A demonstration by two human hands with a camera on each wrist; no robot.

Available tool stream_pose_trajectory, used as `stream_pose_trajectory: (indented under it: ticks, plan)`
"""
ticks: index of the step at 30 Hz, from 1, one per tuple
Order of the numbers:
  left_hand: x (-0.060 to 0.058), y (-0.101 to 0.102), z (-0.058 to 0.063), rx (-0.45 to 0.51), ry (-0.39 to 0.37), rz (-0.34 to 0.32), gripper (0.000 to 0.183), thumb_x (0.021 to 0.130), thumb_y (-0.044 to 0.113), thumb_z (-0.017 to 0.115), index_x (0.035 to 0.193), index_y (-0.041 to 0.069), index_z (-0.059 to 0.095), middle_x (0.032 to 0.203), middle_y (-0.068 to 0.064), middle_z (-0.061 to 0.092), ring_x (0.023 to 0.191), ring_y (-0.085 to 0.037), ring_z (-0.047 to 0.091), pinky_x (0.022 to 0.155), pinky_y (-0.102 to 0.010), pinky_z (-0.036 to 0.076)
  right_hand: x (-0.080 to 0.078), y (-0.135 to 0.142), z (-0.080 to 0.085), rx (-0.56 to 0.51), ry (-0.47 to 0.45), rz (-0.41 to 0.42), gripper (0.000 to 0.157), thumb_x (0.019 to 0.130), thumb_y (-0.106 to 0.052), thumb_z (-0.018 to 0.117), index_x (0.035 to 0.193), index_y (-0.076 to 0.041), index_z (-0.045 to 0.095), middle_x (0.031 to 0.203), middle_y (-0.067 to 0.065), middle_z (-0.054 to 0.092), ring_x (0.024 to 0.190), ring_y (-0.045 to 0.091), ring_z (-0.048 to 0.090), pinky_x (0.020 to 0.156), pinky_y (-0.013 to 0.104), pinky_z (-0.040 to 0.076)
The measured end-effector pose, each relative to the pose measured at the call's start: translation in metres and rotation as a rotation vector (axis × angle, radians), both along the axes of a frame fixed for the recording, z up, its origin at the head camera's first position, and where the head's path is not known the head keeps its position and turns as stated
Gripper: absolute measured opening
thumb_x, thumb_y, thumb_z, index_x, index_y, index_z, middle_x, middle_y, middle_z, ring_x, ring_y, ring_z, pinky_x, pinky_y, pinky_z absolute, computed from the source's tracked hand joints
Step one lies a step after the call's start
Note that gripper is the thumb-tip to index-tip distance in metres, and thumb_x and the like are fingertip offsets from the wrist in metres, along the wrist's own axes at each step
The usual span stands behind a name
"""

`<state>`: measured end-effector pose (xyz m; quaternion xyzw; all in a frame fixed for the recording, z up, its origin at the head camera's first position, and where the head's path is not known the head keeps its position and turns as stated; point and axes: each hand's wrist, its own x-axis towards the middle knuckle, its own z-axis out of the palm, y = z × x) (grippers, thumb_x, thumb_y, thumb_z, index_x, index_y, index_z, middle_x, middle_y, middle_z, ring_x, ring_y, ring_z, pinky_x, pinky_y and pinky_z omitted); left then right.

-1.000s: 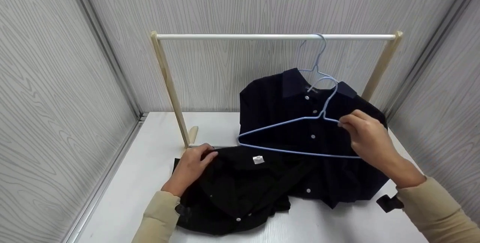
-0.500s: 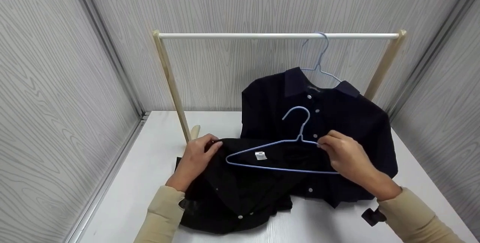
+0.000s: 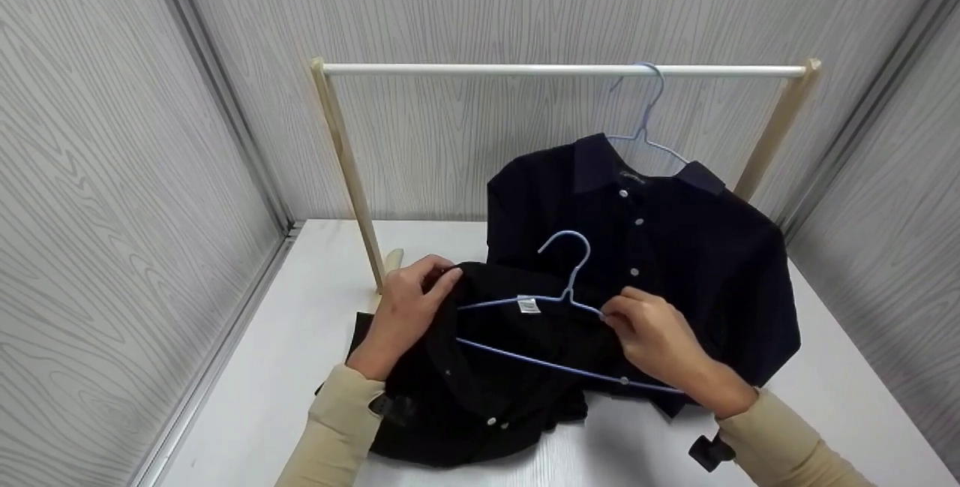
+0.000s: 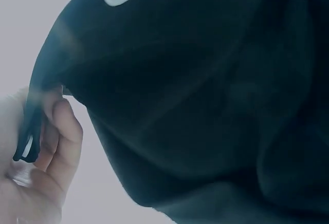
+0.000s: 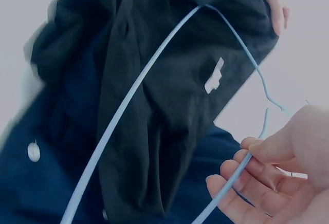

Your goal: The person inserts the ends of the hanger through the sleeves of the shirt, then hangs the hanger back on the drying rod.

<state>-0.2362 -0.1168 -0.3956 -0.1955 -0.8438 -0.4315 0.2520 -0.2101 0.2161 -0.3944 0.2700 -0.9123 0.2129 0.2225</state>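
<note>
A black shirt (image 3: pixel 420 419) with a white label (image 3: pixel 529 306) lies bunched on the table. My left hand (image 3: pixel 405 311) pinches its upper left edge and lifts it; in the left wrist view the cloth (image 4: pixel 185 95) runs between thumb and fingers. My right hand (image 3: pixel 664 341) holds a light blue wire hanger (image 3: pixel 577 275) by its right shoulder, hook upward. The hanger's left end is tucked behind the shirt's left front edge, hidden in the head view. In the right wrist view the hanger wire (image 5: pixel 128 96) crosses the black cloth, with thumb and fingers around it.
A navy shirt (image 3: pixel 697 247) hangs on another blue hanger (image 3: pixel 643 130) from the rack's white rail (image 3: pixel 480 69), right behind the black shirt. The rack's wooden left post (image 3: pixel 345 172) stands behind my left hand. Grooved panels (image 3: pixel 450 7) enclose the white table (image 3: pixel 247 397).
My right hand has brought the hanger down and left, from in front of the navy shirt into the black shirt's opening. My left hand has raised the shirt's edge slightly.
</note>
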Motion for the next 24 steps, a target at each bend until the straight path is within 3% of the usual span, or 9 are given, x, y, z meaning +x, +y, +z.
stream_pose_trajectory:
  ticks: [14, 20, 22, 24]
  plan:
    - [0.021, 0.031, 0.008, -0.116, 0.004, -0.229, 0.017, 0.089, 0.032, 0.055, 0.093, 0.018, 0.063, 0.080, 0.009, 0.064, 0.069, -0.002, 0.055, 0.065, -0.021, 0.047, -0.003, -0.039, -0.014, -0.082, -0.055, 0.090, 0.015, 0.078, -0.002, 0.064, 0.080, -0.016, 0.067, 0.075, -0.006, 0.061, 0.067, 0.002, 0.055, 0.062, 0.018, 0.048]
    - [0.029, 0.040, 0.007, -0.261, 0.013, -0.352, 0.020, 0.089, 0.035, 0.054, 0.096, 0.018, 0.063, 0.086, 0.012, 0.062, 0.073, 0.000, 0.054, 0.067, -0.018, 0.046, -0.005, -0.047, -0.014, -0.083, -0.026, 0.099, 0.012, 0.080, -0.007, 0.063, 0.081, -0.018, 0.067, 0.076, -0.012, 0.058, 0.067, -0.002, 0.052, 0.061, 0.015, 0.046]
    - [0.028, 0.040, 0.005, -0.305, 0.066, -0.343, 0.020, 0.088, 0.036, 0.053, 0.094, 0.020, 0.063, 0.087, 0.013, 0.061, 0.076, 0.000, 0.052, 0.069, -0.018, 0.045, -0.004, -0.048, -0.016, -0.087, -0.022, 0.110, 0.011, 0.081, -0.007, 0.063, 0.082, -0.017, 0.067, 0.077, -0.012, 0.058, 0.068, -0.002, 0.052, 0.061, 0.015, 0.046]
    - [0.026, 0.037, 0.003, -0.327, 0.129, -0.284, 0.018, 0.088, 0.036, 0.053, 0.092, 0.022, 0.063, 0.088, 0.014, 0.060, 0.080, -0.001, 0.051, 0.072, -0.018, 0.044, -0.004, -0.048, -0.018, -0.090, -0.020, 0.124, 0.011, 0.080, -0.007, 0.064, 0.083, -0.016, 0.067, 0.077, -0.012, 0.058, 0.068, -0.001, 0.053, 0.061, 0.015, 0.046]
